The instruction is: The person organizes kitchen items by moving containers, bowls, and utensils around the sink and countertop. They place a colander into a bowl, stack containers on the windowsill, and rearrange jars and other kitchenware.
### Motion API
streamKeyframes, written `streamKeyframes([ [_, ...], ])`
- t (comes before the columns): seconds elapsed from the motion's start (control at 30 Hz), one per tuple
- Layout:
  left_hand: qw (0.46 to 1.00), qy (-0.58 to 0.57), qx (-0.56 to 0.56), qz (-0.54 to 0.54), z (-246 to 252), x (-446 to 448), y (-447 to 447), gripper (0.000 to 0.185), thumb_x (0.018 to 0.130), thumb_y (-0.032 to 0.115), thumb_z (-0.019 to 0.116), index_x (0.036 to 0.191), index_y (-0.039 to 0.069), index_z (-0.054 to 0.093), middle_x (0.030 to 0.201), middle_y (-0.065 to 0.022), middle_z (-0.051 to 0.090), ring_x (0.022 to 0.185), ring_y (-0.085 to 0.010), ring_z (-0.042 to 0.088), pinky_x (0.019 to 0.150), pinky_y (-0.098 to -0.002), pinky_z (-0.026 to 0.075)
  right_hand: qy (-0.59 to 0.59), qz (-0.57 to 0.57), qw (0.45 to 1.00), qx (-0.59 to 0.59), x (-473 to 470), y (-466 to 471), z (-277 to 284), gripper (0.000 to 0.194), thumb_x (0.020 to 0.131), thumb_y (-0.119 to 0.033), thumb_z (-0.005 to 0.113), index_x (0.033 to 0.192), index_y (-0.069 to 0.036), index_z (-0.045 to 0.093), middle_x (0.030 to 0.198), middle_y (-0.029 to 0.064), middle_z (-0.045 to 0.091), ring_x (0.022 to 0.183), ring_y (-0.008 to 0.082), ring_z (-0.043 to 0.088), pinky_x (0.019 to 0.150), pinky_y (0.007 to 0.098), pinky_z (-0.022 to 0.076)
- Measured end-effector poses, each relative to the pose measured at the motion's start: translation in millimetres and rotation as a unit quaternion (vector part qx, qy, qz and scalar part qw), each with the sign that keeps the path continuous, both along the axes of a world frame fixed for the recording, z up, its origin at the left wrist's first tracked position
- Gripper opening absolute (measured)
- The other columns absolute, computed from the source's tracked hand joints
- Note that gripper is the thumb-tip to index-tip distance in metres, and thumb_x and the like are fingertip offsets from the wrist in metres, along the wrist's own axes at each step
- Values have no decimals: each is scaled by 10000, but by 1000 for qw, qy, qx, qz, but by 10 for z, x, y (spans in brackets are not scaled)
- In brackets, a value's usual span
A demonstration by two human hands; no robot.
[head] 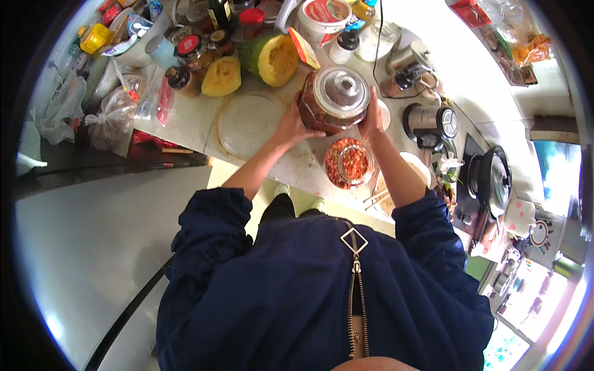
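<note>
Between my two hands is a large faceted glass jar (320, 113) with dark red contents and a clear domed lid (341, 95) seated on top. My left hand (297, 123) grips its left side, thumb along the front. On the opposite side my right hand (371, 118) presses against the glass. Whether the jar's base touches the counter is hidden. Just in front of it, nearer my body, stands an uncovered glass jar (349, 162) filled with chopped red chili. A round clear glass lid or plate (250, 123) lies flat to the left.
Cut pumpkin pieces (278, 60) and several condiment jars (190, 48) crowd the counter's back. A white tub (324, 21) stands behind the held jar. Rightward are a steel kettle (431, 125), chopsticks (377, 198) and a lidded wok (496, 181) on the stove. A power cord (375, 65) crosses behind.
</note>
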State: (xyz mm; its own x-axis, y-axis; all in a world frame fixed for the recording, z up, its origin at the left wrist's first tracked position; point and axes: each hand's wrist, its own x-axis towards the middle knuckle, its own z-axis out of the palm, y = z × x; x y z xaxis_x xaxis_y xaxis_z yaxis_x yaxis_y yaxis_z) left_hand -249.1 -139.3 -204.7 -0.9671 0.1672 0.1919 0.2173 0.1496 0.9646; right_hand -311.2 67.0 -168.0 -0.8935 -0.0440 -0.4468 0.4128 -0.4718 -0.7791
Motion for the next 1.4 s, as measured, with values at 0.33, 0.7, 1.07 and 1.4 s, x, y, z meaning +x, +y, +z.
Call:
streamKeyframes([
  [0.33, 991, -56, 96, 73, 78, 37, 128, 1345, 407, 311, 912, 1408, 18, 62, 1420, -195, 236, 1299, -344, 292, 1081, -449, 270, -45, 25, 994, -97, -88, -80, 35, 556, 874, -538, 480, 1181, -79, 546, 1156, 77, 592, 1054, 228, 566, 934, 376, 441],
  [0.7, 991, -128, 3, 39, 300, -248, 13, 1301, 399, 324, 891, 1431, 77, 136, 1368, -187, 391, 1292, -363, 303, 1063, -442, 287, -99, -58, 987, -110, -200, 91, -207, 569, 863, -520, 464, 1245, -100, 504, 1268, 65, 531, 1175, 265, 477, 999, 447, 377],
  [1.07, 971, -153, 184, -21, 394, -252, 29, 1151, 541, 91, 838, 1442, 88, 120, 1433, -127, 289, 1316, -251, 293, 1092, -393, 248, -141, -49, 987, -64, -258, 0, -154, 721, 776, -661, 503, 1294, -162, 455, 1284, 31, 511, 1183, 256, 474, 951, 473, 410],
  [1.4, 965, -108, 237, -10, 737, -107, 192, 1173, 504, 66, 842, 1430, 59, 123, 1392, -127, 333, 1251, -234, 379, 1046, -379, 336, -68, -11, 982, -176, -79, 18, 539, 531, 896, -502, 405, 1187, -83, 554, 1190, 69, 589, 1085, 242, 550, 986, 402, 395],
])
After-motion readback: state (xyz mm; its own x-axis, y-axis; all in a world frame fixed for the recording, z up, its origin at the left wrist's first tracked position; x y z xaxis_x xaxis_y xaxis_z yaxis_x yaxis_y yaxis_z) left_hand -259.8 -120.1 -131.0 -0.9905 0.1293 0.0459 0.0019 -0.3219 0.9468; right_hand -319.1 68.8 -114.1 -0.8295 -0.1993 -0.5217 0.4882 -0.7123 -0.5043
